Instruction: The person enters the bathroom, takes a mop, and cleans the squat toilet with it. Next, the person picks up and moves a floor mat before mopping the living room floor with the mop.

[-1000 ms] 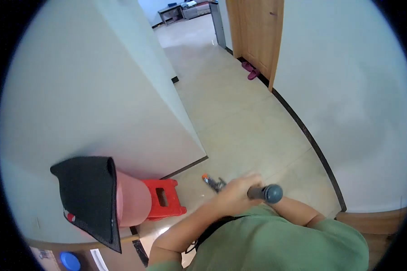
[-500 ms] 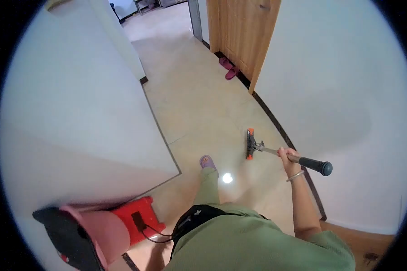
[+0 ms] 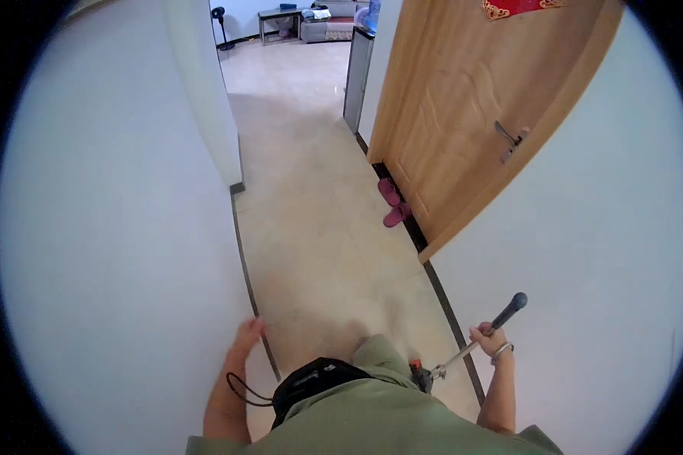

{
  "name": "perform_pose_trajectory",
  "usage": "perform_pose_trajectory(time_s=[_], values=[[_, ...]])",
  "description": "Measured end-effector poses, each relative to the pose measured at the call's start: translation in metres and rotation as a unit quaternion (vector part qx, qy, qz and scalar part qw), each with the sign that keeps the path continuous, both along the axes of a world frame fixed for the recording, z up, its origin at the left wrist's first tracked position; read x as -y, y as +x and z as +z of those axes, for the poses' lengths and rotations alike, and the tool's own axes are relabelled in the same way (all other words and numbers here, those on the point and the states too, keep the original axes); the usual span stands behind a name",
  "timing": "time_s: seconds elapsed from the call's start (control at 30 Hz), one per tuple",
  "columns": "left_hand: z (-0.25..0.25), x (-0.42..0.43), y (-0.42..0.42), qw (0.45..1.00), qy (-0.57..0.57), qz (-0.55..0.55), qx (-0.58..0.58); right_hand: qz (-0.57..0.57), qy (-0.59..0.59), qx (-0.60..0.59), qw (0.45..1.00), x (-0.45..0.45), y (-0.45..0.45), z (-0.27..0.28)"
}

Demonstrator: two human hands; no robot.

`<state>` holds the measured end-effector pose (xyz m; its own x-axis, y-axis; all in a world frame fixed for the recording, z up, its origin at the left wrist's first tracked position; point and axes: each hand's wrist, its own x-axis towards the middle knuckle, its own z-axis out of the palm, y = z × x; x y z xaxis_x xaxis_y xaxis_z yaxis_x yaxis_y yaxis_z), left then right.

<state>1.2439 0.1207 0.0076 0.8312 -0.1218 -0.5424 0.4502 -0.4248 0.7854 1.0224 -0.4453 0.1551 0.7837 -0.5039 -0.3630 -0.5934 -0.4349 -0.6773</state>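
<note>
My right hand (image 3: pixel 489 338) is closed around the shaft of a mop (image 3: pixel 463 353), just below its dark grip. The mop slants down toward my legs, and its dark head with an orange end shows beside my trouser leg, partly hidden by my clothes. A bangle (image 3: pixel 502 351) circles my right wrist. Near the left wall, my left hand (image 3: pixel 250 334) hangs with nothing seen in it, its fingers loosely apart and a little blurred. At my waist sits a black pouch (image 3: pixel 311 383) with a looped cord.
White walls line the corridor, with a tiled floor (image 3: pixel 303 250) between them. A wooden door (image 3: pixel 463 114) with a metal handle stands on the right, and purple-red slippers (image 3: pixel 393 205) lie before it. Far ahead are a small table (image 3: pixel 281 14), a sofa and a black stand.
I have moved forward along the corridor; door and slippers are nearer. The red stool-like item and pink bucket have left view. My left hand has risen into sight; the mop trails closer to me.
</note>
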Motion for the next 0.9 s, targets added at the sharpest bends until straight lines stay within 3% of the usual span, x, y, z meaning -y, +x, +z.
perform_pose_trajectory(time_s=[0.07,0.1,0.17,0.27,0.3,0.37,0.4,0.43,0.47,0.5,0.53,0.57,0.6,0.63,0.67,0.7,0.83,0.9], values=[[0.014,0.025,0.055,0.995,0.05,-0.003,0.083,0.009,-0.027,0.015,0.999,0.028,0.009,-0.015],[0.017,0.031,0.097,0.995,0.057,-0.001,0.086,-0.012,0.009,0.018,1.0,0.036,0.039,-0.008],[0.014,0.039,0.17,0.975,0.05,-0.02,0.215,-0.025,0.045,0.017,0.999,0.042,0.103,-0.006],[0.026,0.048,0.188,0.983,0.082,-0.005,0.166,0.034,0.046,0.003,0.998,0.036,0.189,0.004],[-0.006,0.025,0.195,0.98,0.102,-0.009,0.169,0.054,0.094,0.034,0.994,0.028,0.229,-0.003],[-0.041,0.011,0.182,0.976,0.181,-0.085,0.084,0.143,0.09,0.048,0.984,0.03,0.309,-0.022],[-0.048,0.016,0.155,0.987,0.139,-0.083,0.019,0.216,0.074,0.052,0.972,0.043,0.343,-0.027],[-0.075,0.003,0.136,0.968,0.132,-0.195,0.087,0.25,0.009,0.051,0.967,0.03,0.379,0.001],[-0.082,0.012,0.103,0.982,0.151,-0.115,-0.012,0.267,-0.004,0.09,0.959,0.04,0.412,0.001],[-0.094,0.018,0.083,0.95,0.196,-0.234,0.061,0.283,-0.015,0.127,0.95,0.051,0.449,-0.008],[-0.068,0.038,0.055,0.992,0.08,-0.069,0.066,0.276,-0.024,0.161,0.947,0.051,0.488,0.012],[-0.107,0.029,0.031,0.928,0.302,-0.215,0.032,0.27,-0.038,0.196,0.942,0.042,0.521,0.031],[-0.101,0.05,0.033,0.874,0.305,-0.217,-0.309,0.263,-0.035,0.208,0.941,0.052,0.558,0.025],[-0.112,0.054,0.0,0.828,0.35,-0.436,0.026,0.256,-0.033,0.221,0.941,0.057,0.594,0.02],[-0.099,0.057,-0.018,0.924,0.282,-0.234,-0.112,0.203,0.04,0.277,0.938,0.052,0.629,0.029],[-0.098,0.061,-0.016,0.939,0.255,-0.151,-0.173,0.145,0.111,0.327,0.927,0.046,0.661,0.041],[-0.102,0.06,0.037,0.945,0.214,-0.06,-0.242,0.055,0.056,0.304,0.949,0.06,0.775,0.065],[-0.104,0.046,0.112,0.948,0.199,-0.053,-0.241,0.082,0.062,0.283,0.954,0.079,0.82,0.056]])
